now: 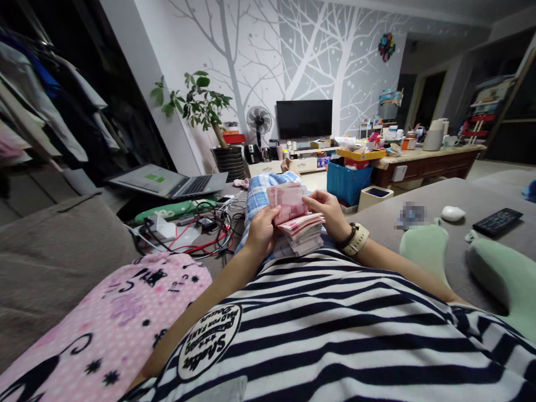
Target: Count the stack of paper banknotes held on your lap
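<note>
I lie back on a sofa in a striped shirt and hold a thick stack of pink banknotes [302, 231] over my lap. My left hand [260, 230] grips the stack from its left side, the thumb lying on the top notes. My right hand [330, 209] pinches the top note [287, 202], which stands lifted and curled above the stack. A watch and a dark bead bracelet [355, 238] sit on my right wrist. My legs in blue checked trousers [259, 192] stretch out beyond the notes.
An open laptop [167, 181] and a tangle of red and black cables [205, 231] lie to my left. A pink cat-print cushion [109, 318] rests by my left arm. To my right are green cushions [498, 273], a remote [497, 221] and a white mouse [453, 213].
</note>
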The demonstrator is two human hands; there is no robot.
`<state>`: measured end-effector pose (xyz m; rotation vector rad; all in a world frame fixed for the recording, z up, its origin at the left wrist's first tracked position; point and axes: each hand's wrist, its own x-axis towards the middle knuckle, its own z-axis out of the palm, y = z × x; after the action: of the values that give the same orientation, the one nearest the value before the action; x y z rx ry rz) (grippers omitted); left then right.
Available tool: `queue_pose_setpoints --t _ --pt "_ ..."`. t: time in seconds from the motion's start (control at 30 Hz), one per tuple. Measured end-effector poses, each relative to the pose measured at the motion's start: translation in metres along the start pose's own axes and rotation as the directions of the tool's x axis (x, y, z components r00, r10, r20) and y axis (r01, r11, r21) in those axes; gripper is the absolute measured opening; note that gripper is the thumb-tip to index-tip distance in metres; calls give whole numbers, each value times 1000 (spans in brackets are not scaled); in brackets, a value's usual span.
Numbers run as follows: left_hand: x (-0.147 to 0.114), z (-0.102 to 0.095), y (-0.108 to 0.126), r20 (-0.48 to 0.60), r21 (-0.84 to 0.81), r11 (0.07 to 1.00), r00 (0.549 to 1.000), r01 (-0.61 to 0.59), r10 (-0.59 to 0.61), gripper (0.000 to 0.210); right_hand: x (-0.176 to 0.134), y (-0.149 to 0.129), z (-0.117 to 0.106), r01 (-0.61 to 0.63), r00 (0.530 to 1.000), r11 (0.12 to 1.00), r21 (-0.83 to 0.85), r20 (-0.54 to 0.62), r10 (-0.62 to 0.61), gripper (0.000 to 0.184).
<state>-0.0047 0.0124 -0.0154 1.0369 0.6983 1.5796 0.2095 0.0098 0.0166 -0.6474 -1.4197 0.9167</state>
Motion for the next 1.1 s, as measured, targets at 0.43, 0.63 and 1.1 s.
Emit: queue_pose_setpoints --t 0.43,0.63,1.1 --pt "10 -4 -5 -39 -16 999 999 34 -34 19 2 2 1 24 1000 999 -25 1 -24 73" --pt "13 -6 -7 -39 -32 999 999 11 -12 17 1 0 2 20 1000 1000 13 6 -20 62" --pt "13 -8 -6 -70 -47 999 997 -14 11 22 1 5 -3 -7 1000 996 84 6 7 62"
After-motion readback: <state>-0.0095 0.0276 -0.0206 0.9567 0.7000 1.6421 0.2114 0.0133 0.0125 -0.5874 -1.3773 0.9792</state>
